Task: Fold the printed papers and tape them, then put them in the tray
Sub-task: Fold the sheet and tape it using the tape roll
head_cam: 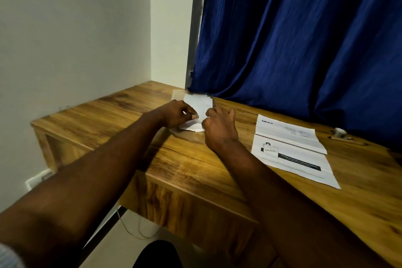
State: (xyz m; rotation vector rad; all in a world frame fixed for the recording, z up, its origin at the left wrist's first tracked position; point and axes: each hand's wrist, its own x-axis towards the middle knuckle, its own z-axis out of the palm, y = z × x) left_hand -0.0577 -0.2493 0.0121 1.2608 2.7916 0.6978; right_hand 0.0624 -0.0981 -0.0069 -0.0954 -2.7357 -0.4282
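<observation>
A folded white paper [199,104] lies at the far side of the wooden desk [195,165], inside what looks like a clear shallow tray [177,93] by the curtain. My left hand [177,115] pinches the paper's near left edge. My right hand [219,126] grips its near right part, fingers curled over it. The paper's near end is hidden between my two hands. An unfolded printed paper [291,148] with creases, a logo and a small picture lies flat on the desk, to the right of my right hand.
A blue curtain [304,39] hangs along the desk's far edge. A small white tape roll [339,131] sits at the far right beside a brown strip. A white wall stands to the left, and the floor with a thin cable shows below.
</observation>
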